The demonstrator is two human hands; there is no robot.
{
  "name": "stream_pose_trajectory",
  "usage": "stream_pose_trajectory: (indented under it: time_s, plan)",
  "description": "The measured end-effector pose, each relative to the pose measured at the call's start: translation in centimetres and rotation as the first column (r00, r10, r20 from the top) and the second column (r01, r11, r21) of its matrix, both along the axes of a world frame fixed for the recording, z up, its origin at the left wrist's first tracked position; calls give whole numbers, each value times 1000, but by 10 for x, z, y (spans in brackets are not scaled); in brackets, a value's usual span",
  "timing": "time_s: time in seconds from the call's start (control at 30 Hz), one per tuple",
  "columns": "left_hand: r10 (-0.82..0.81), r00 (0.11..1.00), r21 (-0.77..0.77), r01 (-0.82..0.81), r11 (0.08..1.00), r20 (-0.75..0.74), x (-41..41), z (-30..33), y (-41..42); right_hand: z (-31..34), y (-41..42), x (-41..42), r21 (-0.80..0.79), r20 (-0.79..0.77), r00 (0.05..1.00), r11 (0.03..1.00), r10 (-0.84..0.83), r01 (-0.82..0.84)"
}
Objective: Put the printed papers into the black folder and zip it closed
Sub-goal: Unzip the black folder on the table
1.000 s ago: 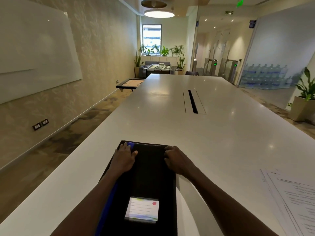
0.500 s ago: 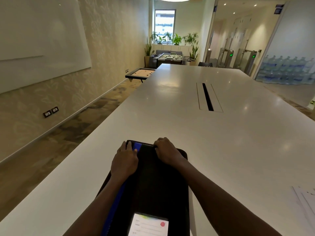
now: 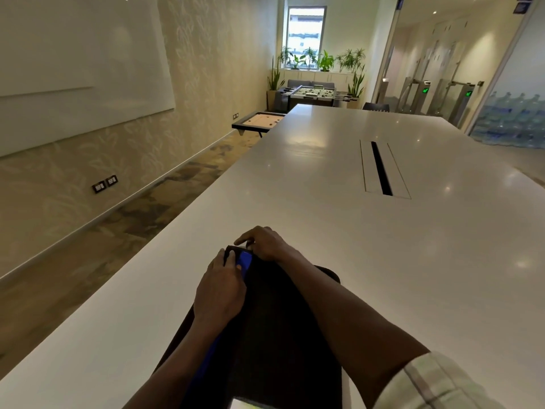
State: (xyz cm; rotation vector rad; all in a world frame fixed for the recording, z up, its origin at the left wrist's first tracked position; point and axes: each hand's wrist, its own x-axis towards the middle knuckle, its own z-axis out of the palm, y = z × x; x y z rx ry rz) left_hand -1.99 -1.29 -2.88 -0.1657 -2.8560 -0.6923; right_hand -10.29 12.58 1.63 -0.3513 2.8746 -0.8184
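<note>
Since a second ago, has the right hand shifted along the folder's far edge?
Yes. The right hand moved leftward along the black folder toward its blue corner, nearer the left hand.

Right hand (image 3: 265, 243) now at the far left corner of the black folder (image 3: 283, 320), shifted left from the far edge's middle, fingers (image 3: 246, 239) curled over the corner beside the blue tab (image 3: 244, 260). Left hand (image 3: 219, 287) drawn slightly nearer along the left edge. Printed papers out of view, formerly at lower right on the table (image 3: 413, 261).
</note>
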Motion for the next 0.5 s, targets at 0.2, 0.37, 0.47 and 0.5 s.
stream_pose_trajectory:
  time_s: [0.2,0.37,0.47,0.5]
  plan:
    - [1,1000,0,-1,1000,-1,0,1,1,6,-1,-18,46,79,988,990,131,-135]
    - [-9,1000,10,9,1000,-7,1,2,0,7,-6,-24,31,106,976,980,191,-196]
    - [-4,1000,20,4,1000,-16,2,2,-1,10,-8,-29,78,146,959,964,243,-256]
    - [-4,1000,24,4,1000,-18,2,2,-1,11,-9,-30,86,144,957,960,253,-266]
